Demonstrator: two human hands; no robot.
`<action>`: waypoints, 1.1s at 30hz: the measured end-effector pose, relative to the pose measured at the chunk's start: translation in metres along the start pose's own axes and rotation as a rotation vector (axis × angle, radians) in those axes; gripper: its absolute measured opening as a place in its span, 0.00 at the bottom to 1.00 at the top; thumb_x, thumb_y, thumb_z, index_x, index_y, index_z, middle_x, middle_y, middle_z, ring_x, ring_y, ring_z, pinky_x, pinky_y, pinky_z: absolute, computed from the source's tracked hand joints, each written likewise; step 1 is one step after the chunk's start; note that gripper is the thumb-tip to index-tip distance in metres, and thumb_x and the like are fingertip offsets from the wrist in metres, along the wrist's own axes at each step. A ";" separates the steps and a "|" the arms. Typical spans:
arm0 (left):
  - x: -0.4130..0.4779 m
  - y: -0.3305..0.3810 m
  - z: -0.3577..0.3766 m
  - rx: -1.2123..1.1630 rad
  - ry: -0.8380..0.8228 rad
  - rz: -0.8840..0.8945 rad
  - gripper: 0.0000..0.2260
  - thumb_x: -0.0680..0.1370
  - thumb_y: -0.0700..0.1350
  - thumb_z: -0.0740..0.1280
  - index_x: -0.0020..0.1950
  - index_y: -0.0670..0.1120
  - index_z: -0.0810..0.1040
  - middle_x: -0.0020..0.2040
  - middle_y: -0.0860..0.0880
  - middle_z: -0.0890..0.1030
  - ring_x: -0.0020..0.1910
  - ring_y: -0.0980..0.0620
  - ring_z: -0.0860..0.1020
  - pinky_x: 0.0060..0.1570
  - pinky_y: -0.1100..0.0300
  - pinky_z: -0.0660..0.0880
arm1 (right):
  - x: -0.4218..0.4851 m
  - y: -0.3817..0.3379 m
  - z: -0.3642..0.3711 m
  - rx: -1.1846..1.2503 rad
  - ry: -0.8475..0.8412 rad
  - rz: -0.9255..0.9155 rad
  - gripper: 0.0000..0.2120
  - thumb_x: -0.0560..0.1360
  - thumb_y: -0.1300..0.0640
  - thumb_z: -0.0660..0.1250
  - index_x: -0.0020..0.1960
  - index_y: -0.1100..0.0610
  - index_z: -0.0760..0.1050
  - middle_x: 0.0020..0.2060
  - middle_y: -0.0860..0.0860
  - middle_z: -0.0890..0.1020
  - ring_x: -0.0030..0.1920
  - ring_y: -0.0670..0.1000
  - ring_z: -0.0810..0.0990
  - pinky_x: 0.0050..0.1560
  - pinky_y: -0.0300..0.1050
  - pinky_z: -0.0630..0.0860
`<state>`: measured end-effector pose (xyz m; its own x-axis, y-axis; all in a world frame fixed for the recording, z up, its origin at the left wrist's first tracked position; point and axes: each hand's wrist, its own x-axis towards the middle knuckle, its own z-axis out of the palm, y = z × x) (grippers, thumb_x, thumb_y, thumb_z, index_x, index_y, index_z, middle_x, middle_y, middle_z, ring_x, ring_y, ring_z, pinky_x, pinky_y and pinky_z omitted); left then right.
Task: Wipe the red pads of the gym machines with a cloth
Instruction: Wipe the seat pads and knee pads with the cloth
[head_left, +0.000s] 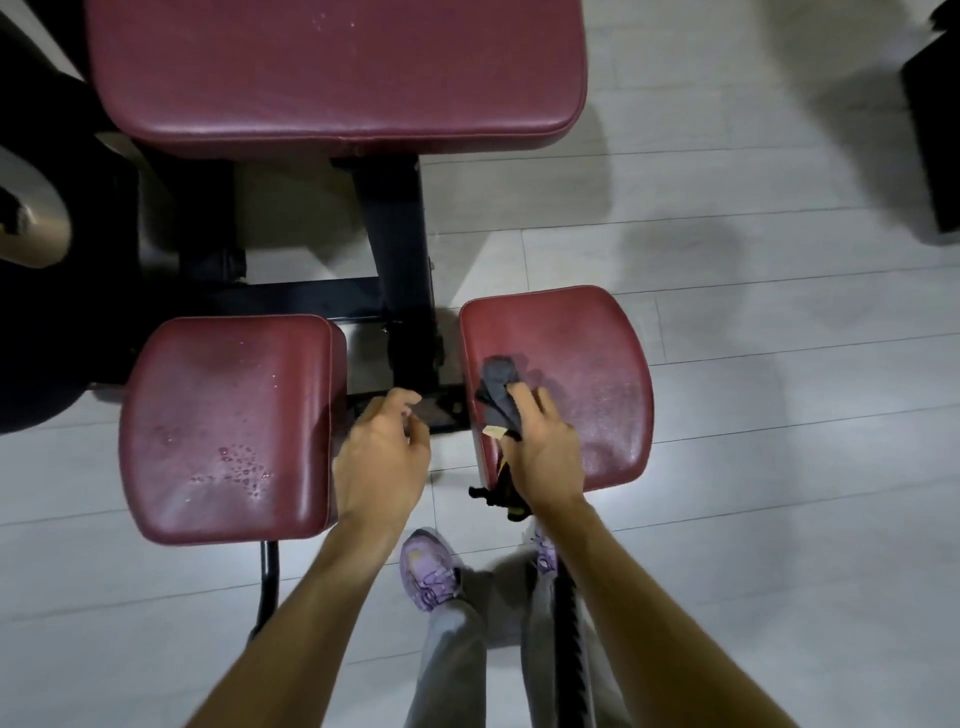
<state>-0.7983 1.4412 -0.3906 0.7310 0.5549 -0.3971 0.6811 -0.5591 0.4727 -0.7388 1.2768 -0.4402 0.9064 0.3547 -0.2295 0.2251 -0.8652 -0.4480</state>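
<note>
Nearest are two purple shoes (428, 571) under grey trouser legs (452, 654), on a pale plank floor (727, 519), straight in front of the black post (400, 260) of the machine's frame. Two bare forearms reach up from there.

The left hand (382, 457) hangs in the gap just short of the post, fingers loosely curled and holding nothing. The right hand (543, 447), right of the post, grips the one cloth (498, 395), a dark grey bunch. The bunch lies on the inner part of the right pad (587, 364), and a dark tail hangs off that pad's near edge. A small tan tag (493, 430) shows on the cloth; any print on it is too small to read.

There are three red pads. Two small ones flank the post: the right pad under the cloth, and the left pad (228, 426), which carries a cluster of droplets (239, 462) near its front. A narrow gap of black frame separates them, filled partly by the left hand. A thin black tube (267, 582) runs down from the left pad's near edge.

Beyond the post sits the large pad (332, 73), wider than both small ones, its near edge rounded and seamed.

Open floor spreads right of the post as far as a black block (935, 156) at the picture's edge. Left of the post, dark machine parts (41, 338) crowd close.
</note>
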 end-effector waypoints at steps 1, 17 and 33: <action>0.001 0.000 0.001 -0.008 0.003 -0.007 0.11 0.81 0.43 0.64 0.61 0.53 0.80 0.59 0.53 0.82 0.49 0.45 0.82 0.45 0.53 0.77 | 0.004 0.013 -0.009 -0.034 -0.032 -0.045 0.22 0.74 0.61 0.72 0.66 0.55 0.72 0.54 0.55 0.78 0.36 0.59 0.81 0.38 0.53 0.83; 0.008 0.029 0.029 0.044 0.101 -0.075 0.08 0.78 0.41 0.65 0.49 0.54 0.81 0.52 0.55 0.81 0.46 0.46 0.81 0.40 0.56 0.71 | 0.069 -0.038 -0.008 0.037 -0.064 0.020 0.24 0.76 0.57 0.72 0.69 0.50 0.69 0.61 0.54 0.75 0.47 0.63 0.82 0.47 0.56 0.80; 0.024 0.073 0.066 -0.011 -0.052 -0.014 0.19 0.79 0.39 0.66 0.70 0.48 0.80 0.76 0.56 0.72 0.66 0.46 0.75 0.62 0.50 0.78 | 0.111 0.104 -0.074 0.092 0.128 0.234 0.23 0.69 0.70 0.69 0.62 0.56 0.77 0.49 0.55 0.77 0.41 0.61 0.79 0.42 0.43 0.70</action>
<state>-0.7285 1.3728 -0.4177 0.7227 0.5299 -0.4438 0.6911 -0.5445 0.4752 -0.5884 1.1995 -0.4480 0.9690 0.0963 -0.2276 -0.0238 -0.8804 -0.4736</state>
